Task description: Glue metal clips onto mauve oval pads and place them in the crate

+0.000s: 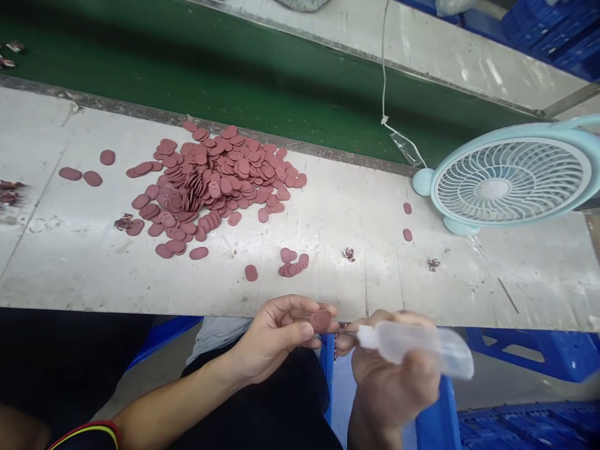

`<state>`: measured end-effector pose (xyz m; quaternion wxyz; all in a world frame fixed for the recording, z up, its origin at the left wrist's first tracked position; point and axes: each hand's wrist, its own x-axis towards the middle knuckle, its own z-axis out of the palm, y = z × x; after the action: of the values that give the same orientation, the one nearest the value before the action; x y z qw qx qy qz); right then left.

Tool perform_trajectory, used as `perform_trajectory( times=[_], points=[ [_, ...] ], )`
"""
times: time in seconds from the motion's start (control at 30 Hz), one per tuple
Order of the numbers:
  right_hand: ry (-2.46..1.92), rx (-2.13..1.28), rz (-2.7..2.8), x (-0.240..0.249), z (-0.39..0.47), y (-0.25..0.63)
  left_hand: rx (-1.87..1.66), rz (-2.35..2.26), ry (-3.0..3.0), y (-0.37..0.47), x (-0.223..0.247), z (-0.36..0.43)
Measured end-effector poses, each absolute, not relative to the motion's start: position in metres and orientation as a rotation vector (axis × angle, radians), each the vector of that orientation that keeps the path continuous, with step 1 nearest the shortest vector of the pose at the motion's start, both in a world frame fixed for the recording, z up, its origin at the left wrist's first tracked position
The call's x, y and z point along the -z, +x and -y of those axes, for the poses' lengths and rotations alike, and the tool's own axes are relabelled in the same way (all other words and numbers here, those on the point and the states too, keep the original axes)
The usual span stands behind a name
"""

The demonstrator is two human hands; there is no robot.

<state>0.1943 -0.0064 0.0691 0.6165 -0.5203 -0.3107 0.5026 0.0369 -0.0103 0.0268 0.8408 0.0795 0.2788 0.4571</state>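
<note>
My left hand [276, 334] pinches a reddish-brown oval disc [320, 320] with small holes between thumb and fingers, just off the table's front edge. In my right hand [396, 387] is a translucent squeeze bottle [424, 347] lying sideways. Its white cap and thin nozzle point left, with the tip close to the disc; whether they touch I cannot tell. The right hand is partly blurred. Beyond the hands, a small cluster of the same discs [291, 269] and a single disc [251, 273] lie on the table.
A large pile of discs [225, 172] spreads over the white table [337, 212]. Behind it runs a green conveyor belt [300, 103]. At the right stands a light blue fan [510, 178]. Small dark red bits [349, 254] lie nearby. A blue bin [443, 412] sits below the table edge.
</note>
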Motion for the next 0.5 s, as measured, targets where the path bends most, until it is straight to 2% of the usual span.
perform_trajectory(
  times=[0.07, 0.23, 0.3, 0.4, 0.5],
  points=[
    [-0.974, -1.445, 0.379, -0.060, -0.009, 0.219, -0.974, -0.577, 0.178, 0.035, -0.027, 0.010],
    [0.036, -1.909, -0.536, 0.006, -0.060, 0.292, -0.982, -0.617, 0.173, 0.027, -0.025, 0.010],
    [0.119, -1.926, -0.578, 0.026, -0.070, 0.308, -0.993, -0.656, 0.169, 0.023, -0.023, 0.011],
    [0.120, -1.876, -0.475, 0.029, -0.065, 0.306, -1.020, -0.703, 0.153, 0.015, -0.019, 0.010],
    [-0.563, -1.675, 0.260, 0.011, -0.051, 0.281, -1.043, -0.738, 0.129, 0.009, -0.016, 0.010]
  ],
)
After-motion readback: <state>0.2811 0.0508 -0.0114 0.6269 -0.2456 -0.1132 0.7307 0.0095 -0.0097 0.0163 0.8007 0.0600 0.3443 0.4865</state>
